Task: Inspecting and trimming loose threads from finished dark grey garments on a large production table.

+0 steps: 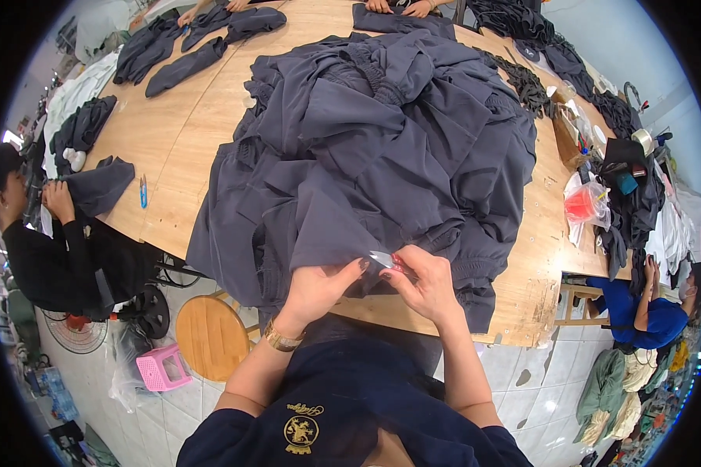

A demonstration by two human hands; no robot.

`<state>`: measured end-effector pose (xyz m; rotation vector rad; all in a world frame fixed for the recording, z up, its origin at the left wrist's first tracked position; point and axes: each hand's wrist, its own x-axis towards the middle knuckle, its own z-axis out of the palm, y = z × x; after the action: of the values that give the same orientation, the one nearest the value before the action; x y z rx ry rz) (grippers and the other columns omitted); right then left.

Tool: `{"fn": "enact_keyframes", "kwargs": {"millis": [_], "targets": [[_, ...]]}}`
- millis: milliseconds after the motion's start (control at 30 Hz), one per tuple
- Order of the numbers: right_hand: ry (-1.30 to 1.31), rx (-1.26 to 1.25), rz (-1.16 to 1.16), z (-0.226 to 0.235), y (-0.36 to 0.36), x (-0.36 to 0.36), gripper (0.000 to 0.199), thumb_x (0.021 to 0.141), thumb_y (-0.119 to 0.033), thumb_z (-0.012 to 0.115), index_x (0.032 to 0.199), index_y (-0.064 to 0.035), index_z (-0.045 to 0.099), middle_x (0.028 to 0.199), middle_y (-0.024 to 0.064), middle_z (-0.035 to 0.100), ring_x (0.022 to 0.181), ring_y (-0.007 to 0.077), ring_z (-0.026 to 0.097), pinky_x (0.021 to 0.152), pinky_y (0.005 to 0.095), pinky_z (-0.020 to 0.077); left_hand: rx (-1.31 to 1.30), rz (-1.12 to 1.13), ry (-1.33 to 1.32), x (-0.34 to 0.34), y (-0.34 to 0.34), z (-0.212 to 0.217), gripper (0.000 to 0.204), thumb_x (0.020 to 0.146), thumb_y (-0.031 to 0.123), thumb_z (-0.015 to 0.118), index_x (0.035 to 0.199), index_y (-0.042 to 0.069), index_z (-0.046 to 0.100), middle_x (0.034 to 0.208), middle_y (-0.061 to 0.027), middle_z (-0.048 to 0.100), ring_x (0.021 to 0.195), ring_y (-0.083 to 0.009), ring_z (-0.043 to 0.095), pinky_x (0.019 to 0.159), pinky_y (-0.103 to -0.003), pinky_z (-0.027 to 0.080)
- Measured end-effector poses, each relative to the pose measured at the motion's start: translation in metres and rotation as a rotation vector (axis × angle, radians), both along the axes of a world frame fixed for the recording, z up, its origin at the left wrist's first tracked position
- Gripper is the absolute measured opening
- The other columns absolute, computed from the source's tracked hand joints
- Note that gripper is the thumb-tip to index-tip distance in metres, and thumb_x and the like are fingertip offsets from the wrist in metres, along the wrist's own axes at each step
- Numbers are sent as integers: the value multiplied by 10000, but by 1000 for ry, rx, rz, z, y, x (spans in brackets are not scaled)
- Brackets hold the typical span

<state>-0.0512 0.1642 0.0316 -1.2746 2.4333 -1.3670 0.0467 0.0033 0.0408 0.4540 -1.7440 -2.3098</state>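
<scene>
A large heap of dark grey garments (413, 148) with gathered elastic bands covers the table in front of me. At its near edge my left hand (319, 294) pinches a fold of the grey garment (327, 237) between thumb and fingers. My right hand (427, 286) is closed around small red-handled thread snips (380, 258). Their bright blades point left, towards my left fingertips, and lie against the cloth. Whether the blades touch a thread is too small to see.
Blue snips (143, 191) lie on the wooden table (181, 148) at left. Co-workers handle dark cloth at the far side and left; another person (653, 311) sits at right. A round stool (213, 336) and pink plastic stool (163, 367) stand at lower left. A red container (584, 204) stands at right.
</scene>
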Motion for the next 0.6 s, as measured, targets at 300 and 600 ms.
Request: {"fn": "enact_keyframes", "kwargs": {"millis": [300, 600], "targets": [[41, -7, 32, 1, 0, -2, 274, 754, -246, 701, 742, -7, 568, 613, 101, 509, 493, 245, 512, 468, 309, 385, -72, -42, -49, 1, -4, 4, 139, 832, 31, 631, 962, -19, 618, 893, -4, 621, 789, -60, 557, 656, -207, 449], [56, -80, -32, -4, -2, 0, 274, 780, -241, 697, 718, -39, 523, 595, 83, 488, 472, 234, 491, 456, 295, 378, 36, -30, 5, -2, -5, 2, 151, 836, 30, 628, 969, -36, 606, 877, -38, 625, 765, -102, 587, 679, -235, 489]]}}
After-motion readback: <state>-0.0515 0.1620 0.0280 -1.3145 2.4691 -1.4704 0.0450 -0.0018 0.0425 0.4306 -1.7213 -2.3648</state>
